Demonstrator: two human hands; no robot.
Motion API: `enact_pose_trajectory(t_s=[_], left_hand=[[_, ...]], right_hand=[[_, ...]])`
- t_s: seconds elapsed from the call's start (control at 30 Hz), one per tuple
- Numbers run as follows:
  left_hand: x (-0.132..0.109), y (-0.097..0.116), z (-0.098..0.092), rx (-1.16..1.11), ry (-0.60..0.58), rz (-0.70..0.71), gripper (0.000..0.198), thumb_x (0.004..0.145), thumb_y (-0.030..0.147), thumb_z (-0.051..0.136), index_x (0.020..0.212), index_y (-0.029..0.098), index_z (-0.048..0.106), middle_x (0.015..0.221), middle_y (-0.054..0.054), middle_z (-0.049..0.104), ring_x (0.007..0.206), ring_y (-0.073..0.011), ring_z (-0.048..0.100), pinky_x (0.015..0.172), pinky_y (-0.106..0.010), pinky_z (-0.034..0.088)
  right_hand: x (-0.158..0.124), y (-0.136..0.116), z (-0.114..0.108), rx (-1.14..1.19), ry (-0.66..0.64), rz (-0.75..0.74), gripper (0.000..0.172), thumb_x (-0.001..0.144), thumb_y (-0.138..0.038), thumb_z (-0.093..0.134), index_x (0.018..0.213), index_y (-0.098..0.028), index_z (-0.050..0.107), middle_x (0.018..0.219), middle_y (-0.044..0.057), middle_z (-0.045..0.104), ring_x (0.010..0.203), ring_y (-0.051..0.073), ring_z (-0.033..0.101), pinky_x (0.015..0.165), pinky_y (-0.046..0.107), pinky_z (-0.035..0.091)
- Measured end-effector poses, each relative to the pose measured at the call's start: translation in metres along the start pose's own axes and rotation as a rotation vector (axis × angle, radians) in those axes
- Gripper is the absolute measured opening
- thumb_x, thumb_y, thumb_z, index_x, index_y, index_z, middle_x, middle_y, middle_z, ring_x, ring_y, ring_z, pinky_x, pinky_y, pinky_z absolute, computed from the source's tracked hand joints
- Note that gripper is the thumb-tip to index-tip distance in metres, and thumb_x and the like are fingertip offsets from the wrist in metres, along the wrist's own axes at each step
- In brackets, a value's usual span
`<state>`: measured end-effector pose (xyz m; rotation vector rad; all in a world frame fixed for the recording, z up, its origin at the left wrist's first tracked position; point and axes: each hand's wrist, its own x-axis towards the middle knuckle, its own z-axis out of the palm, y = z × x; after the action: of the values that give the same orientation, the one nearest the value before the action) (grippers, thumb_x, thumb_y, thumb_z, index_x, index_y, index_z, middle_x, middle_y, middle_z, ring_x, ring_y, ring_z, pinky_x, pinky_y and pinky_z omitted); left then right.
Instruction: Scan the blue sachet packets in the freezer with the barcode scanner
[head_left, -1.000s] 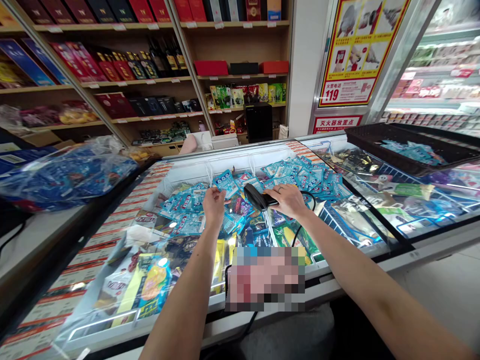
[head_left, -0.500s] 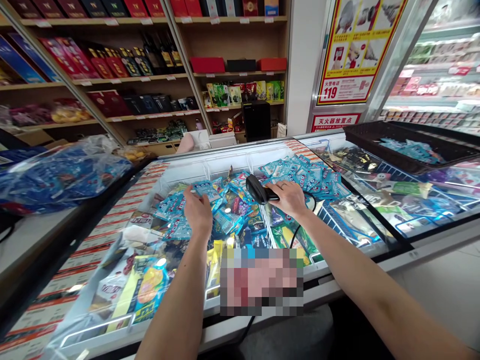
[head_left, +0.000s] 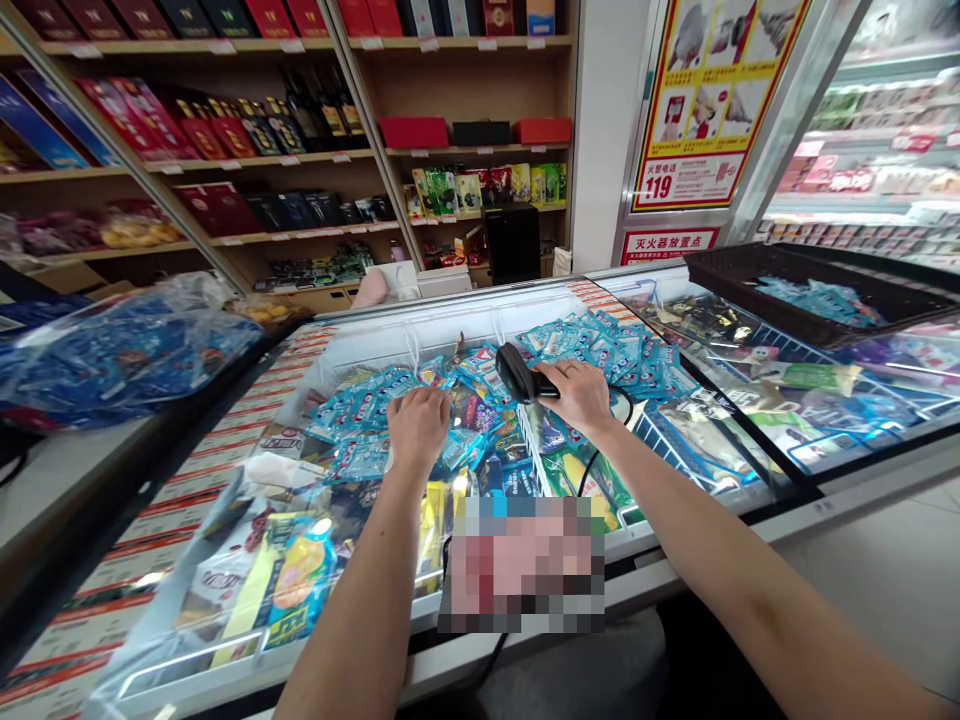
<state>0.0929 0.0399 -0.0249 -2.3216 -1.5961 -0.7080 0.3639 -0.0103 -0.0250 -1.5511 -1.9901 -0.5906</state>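
My right hand (head_left: 583,394) grips a black handheld barcode scanner (head_left: 516,376) with a cable trailing down, held over the open chest freezer (head_left: 390,335). My left hand (head_left: 418,425) rests palm down, fingers curled, on the pile of light-blue ice-cream packets (head_left: 360,412) on the freezer's left side. More of the same blue packets (head_left: 622,350) are heaped to the right of the scanner. Whether the left fingers pinch a packet is hidden under the hand.
A clear bag of blue packets (head_left: 120,350) lies on the counter at left. A black tray (head_left: 810,290) with more packets sits on the glass lid at right. Shelves of boxed goods (head_left: 247,120) stand behind. Other frozen items (head_left: 292,570) fill the near freezer.
My left hand let go of the blue packet it held up near the scanner, dropped toward the left pile, then slid right onto the packets. The right hand with the scanner barely moved.
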Motion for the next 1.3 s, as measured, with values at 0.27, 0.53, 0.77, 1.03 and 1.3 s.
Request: enact_pose_trajectory(t_s=[0.27,0.53,0.77,1.03,1.3], left_hand=[[0.000,-0.003,0.002,0.133,0.084,-0.057,0.039,0.090,0.041,0.033,0.098,0.020,0.064,0.102,-0.011,0.066,0.105,-0.0277,0.054,0.099,-0.046,0.028],[0.004,0.023,0.001,-0.047,-0.015,0.162,0.042,0.091,0.042,0.033,0.123,0.024,0.054,0.120,-0.008,0.060,0.114,-0.0250,0.050,0.098,-0.042,0.032],[0.002,0.038,0.001,-0.125,-0.163,0.359,0.043,0.094,0.044,0.025,0.128,0.036,0.048,0.139,0.001,0.047,0.127,-0.0220,0.041,0.105,-0.045,0.026],[0.001,0.032,0.001,-0.087,-0.074,0.088,0.048,0.091,0.052,0.025,0.110,0.025,0.061,0.115,-0.006,0.064,0.111,-0.0233,0.054,0.100,-0.042,0.032],[0.002,0.033,0.007,-0.013,-0.041,-0.070,0.064,0.085,0.063,0.031,0.124,0.016,0.050,0.123,-0.015,0.056,0.117,-0.0311,0.047,0.095,-0.044,0.036]], right_hand=[[0.001,0.000,0.001,-0.022,0.015,0.050,0.041,0.084,-0.039,0.059,0.121,-0.022,0.055,0.096,0.009,0.064,0.092,0.023,0.053,0.078,0.032,0.033],[0.001,0.000,0.001,-0.007,0.037,0.069,0.038,0.084,-0.039,0.057,0.119,-0.022,0.056,0.095,0.008,0.064,0.092,0.023,0.053,0.078,0.033,0.033],[0.001,-0.001,-0.001,-0.024,0.017,0.082,0.040,0.083,-0.040,0.059,0.119,-0.023,0.055,0.096,0.008,0.064,0.093,0.023,0.052,0.076,0.033,0.032],[0.002,-0.001,-0.001,-0.037,-0.022,0.076,0.040,0.086,-0.040,0.055,0.122,-0.023,0.054,0.097,0.008,0.063,0.091,0.023,0.052,0.076,0.033,0.031],[0.001,-0.001,-0.001,-0.040,-0.018,0.075,0.042,0.085,-0.040,0.057,0.123,-0.022,0.054,0.097,0.008,0.063,0.092,0.023,0.052,0.077,0.033,0.032]])
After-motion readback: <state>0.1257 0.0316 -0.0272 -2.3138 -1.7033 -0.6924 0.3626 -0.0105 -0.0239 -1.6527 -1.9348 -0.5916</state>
